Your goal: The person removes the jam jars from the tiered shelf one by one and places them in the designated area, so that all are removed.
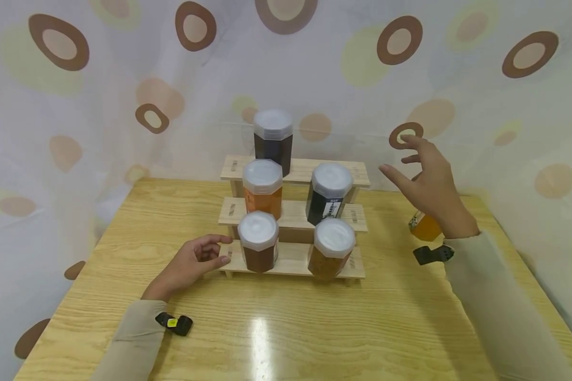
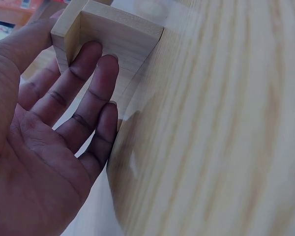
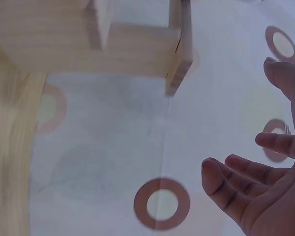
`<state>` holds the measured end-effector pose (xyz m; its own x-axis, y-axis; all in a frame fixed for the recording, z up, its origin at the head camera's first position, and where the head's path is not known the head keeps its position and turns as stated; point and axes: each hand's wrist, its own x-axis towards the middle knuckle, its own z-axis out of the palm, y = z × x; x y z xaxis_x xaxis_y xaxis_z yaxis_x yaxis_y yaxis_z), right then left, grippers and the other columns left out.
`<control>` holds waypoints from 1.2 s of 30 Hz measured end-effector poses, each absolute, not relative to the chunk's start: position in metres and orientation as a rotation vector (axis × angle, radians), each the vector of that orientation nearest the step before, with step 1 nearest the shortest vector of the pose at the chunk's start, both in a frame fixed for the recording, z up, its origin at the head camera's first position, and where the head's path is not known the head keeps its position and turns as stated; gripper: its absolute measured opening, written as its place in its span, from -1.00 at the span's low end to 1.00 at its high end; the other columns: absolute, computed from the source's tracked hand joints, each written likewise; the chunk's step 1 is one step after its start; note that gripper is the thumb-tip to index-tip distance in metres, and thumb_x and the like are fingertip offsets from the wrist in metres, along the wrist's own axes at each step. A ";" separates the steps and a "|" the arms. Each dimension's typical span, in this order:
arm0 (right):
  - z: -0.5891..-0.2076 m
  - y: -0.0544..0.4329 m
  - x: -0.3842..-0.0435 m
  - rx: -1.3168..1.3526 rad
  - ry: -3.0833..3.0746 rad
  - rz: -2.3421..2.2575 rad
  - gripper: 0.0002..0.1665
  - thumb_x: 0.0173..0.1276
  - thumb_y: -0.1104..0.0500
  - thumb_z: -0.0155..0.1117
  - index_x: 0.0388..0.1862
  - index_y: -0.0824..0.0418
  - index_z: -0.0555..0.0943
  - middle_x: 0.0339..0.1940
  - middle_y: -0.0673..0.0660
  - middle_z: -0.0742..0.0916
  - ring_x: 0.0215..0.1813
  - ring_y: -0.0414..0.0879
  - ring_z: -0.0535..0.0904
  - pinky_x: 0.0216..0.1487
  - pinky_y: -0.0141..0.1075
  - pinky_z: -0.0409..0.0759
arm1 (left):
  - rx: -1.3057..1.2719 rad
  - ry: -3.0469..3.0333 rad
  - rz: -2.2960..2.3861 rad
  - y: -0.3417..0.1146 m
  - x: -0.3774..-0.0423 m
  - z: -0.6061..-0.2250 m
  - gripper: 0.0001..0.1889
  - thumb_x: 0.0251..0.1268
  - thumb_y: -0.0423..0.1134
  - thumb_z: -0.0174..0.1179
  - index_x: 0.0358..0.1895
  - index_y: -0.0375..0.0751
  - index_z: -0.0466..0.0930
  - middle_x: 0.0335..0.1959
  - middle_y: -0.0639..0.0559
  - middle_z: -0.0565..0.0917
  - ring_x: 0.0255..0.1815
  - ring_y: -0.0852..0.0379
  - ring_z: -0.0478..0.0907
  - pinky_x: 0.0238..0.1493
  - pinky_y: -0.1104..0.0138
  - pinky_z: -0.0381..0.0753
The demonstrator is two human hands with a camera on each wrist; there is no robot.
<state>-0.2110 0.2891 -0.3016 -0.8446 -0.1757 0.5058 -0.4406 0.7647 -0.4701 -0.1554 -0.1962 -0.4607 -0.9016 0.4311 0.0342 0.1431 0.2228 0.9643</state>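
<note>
My left hand (image 1: 189, 266) is at the left end of a three-step wooden rack (image 1: 293, 257). In the left wrist view its loosely bent fingers (image 2: 104, 81) lie right at the rack's end board (image 2: 118, 29). My right hand (image 1: 429, 182) is raised to the right of the rack, fingers spread and nothing in them. On the rack stand a dark jar (image 1: 273, 145) on top, an orange jar (image 1: 263, 198) and a black jar with a white label (image 1: 325, 203) in the middle, and a brown jar (image 1: 259, 256) and an amber jar (image 1: 328, 259) at the bottom.
Another orange jar (image 1: 424, 226) stands on the wooden table (image 1: 295, 328), partly hidden behind my right wrist. A pale curtain (image 1: 295, 63) with brown rings hangs behind the table and along its sides.
</note>
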 end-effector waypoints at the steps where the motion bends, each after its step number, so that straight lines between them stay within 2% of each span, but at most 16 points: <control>1: -0.300 0.285 -0.213 0.484 -2.517 0.832 -0.16 0.40 0.08 0.48 0.56 0.21 0.34 0.40 0.28 0.52 0.16 0.31 0.61 -0.25 -0.55 0.43 | 0.543 2.254 1.739 -0.196 -0.155 -0.461 -0.58 0.43 -0.30 0.36 0.29 -0.26 0.57 -0.25 -0.16 0.63 -0.27 0.08 0.58 -0.19 0.37 0.57; 4: -0.297 0.271 -0.218 0.525 -2.500 0.823 -0.18 0.41 0.06 0.47 0.55 0.20 0.36 0.37 0.26 0.55 0.14 0.26 0.65 -0.23 -0.46 0.48 | 0.540 2.249 1.744 -0.196 -0.156 -0.461 -0.58 0.42 -0.31 0.36 0.29 -0.26 0.57 -0.25 -0.16 0.63 -0.28 0.09 0.58 -0.21 0.37 0.57; 7: -0.293 0.257 -0.222 0.554 -2.481 0.814 -0.19 0.42 0.03 0.46 0.53 0.23 0.38 0.34 0.27 0.59 0.09 0.20 0.68 -0.20 -0.21 0.59 | 0.535 2.249 1.742 -0.196 -0.155 -0.460 -0.58 0.42 -0.31 0.36 0.29 -0.27 0.56 -0.26 -0.16 0.62 -0.28 0.09 0.58 -0.22 0.37 0.57; 11: -0.285 0.240 -0.224 0.610 -2.452 0.820 -0.21 0.40 0.04 0.47 0.50 0.27 0.41 0.29 0.28 0.62 0.02 0.18 0.71 -0.16 0.03 0.64 | 0.543 2.244 1.751 -0.195 -0.154 -0.460 -0.58 0.42 -0.33 0.36 0.28 -0.28 0.57 -0.26 -0.16 0.62 -0.29 0.10 0.59 -0.23 0.37 0.58; 18: -0.269 0.211 -0.226 0.700 -2.477 0.862 -0.20 0.38 0.03 0.48 0.51 0.22 0.41 0.28 0.24 0.62 0.04 0.12 0.68 -0.12 0.00 0.63 | 0.534 2.264 1.737 -0.195 -0.155 -0.460 -0.59 0.42 -0.32 0.36 0.28 -0.26 0.57 -0.28 -0.15 0.61 -0.33 0.13 0.56 -0.29 0.38 0.53; 26: -0.266 0.184 -0.234 0.795 -2.504 0.800 -0.17 0.37 -0.05 0.49 0.50 0.22 0.41 0.29 0.22 0.62 0.03 0.09 0.66 0.05 0.01 0.60 | 0.540 2.255 1.739 -0.195 -0.155 -0.461 -0.58 0.42 -0.32 0.36 0.28 -0.28 0.56 -0.27 -0.16 0.62 -0.32 0.12 0.57 -0.27 0.38 0.55; 36: -0.251 0.156 -0.235 0.838 -2.550 0.721 -0.08 0.37 -0.17 0.47 0.54 0.20 0.36 0.28 0.23 0.60 0.06 0.09 0.60 0.11 -0.02 0.56 | 0.553 2.275 1.732 -0.196 -0.155 -0.462 -0.59 0.42 -0.30 0.37 0.27 -0.25 0.58 -0.23 -0.17 0.63 -0.28 0.09 0.59 -0.24 0.36 0.58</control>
